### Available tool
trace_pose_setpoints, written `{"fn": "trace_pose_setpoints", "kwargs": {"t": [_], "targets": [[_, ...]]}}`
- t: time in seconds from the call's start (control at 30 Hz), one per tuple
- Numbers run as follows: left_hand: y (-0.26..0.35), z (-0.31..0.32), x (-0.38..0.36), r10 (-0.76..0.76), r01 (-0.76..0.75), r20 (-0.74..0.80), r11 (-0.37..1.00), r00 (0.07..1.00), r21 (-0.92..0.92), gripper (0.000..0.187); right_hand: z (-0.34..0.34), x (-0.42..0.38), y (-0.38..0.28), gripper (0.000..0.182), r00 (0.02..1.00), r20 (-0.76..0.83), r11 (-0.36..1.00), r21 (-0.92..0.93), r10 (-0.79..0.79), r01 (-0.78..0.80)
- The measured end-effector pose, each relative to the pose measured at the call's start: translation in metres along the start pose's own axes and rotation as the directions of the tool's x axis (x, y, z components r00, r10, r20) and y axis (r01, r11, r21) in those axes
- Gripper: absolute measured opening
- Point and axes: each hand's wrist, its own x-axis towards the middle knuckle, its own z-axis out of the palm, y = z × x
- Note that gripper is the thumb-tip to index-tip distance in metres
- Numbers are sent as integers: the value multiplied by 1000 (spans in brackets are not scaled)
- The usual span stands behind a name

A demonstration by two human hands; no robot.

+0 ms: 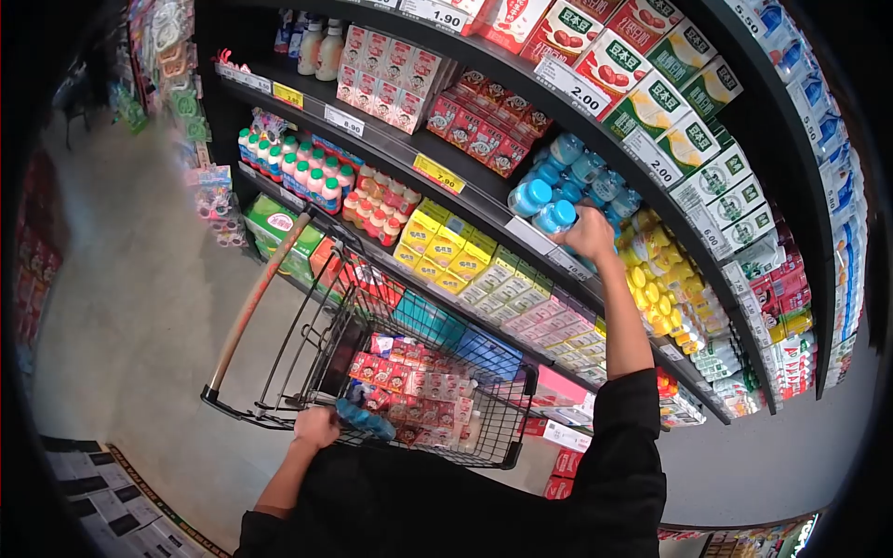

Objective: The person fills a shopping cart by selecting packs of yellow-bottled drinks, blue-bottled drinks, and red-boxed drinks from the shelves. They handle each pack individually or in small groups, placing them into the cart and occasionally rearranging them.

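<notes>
On a middle shelf stand several blue-capped bottles (566, 172). My right hand (588, 234) is at the front of this group, its fingers closed round a blue-capped bottle (555, 217). Low down, my left hand (316, 427) is closed at the near side of the black wire cart (507, 409), beside a blue bottle (365, 420); its fingers are curled, and what they hold is too small to make out. Inside the cart lie several red and white drink packs (419, 395).
The cart's long handle (256, 312) rises at the left, above the grey floor (121, 307). Yellow boxes (445, 246), yellow bottles (660, 279) and green-capped bottles (302, 167) fill the shelves. Shelf edges (474, 200) with price tags curve past my right hand.
</notes>
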Motion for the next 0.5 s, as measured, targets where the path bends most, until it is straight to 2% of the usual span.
{"fn": "trace_pose_setpoints", "kwargs": {"t": [0.07,0.13,0.2,0.23,0.27,0.33,0.37,0.4,0.47,0.5], "targets": [[5,-8,3,-13,12,-28,999,1000,-38,19,-3,0,1,48,999,-35,999,-41,-18,17],[3,-4,8,-46,35,-69,988,997,-151,21,-1,-1,0,53,1000,-28,998,-63,-8,7],[2,-1,9,-15,6,-71,992,997,-130,20,5,-4,1,61,973,-202,991,-96,-113,95],[1,0,10,-10,5,-54,995,998,-102,20,6,-6,0,73,977,-169,982,-158,-132,106],[1,-1,10,-6,3,-38,997,999,-74,20,9,-9,1,73,978,-168,982,-160,-125,99],[0,1,3,-1,-4,-51,995,999,-97,20,26,-14,1,79,911,-367,974,-193,-185,120],[0,1,1,8,-17,-73,993,997,-118,19,32,-17,1,81,905,-381,975,-179,-189,129],[0,0,0,4,-12,-65,993,998,-120,19,34,-20,3,81,908,-373,976,-177,-189,130],[2,-1,-5,13,-27,-99,990,995,-141,17,35,-29,3,72,852,-504,989,-86,-145,117],[2,-1,-6,47,-73,-158,985,986,-158,16,30,-35,1,60,809,-574,987,4,-129,160]]}}
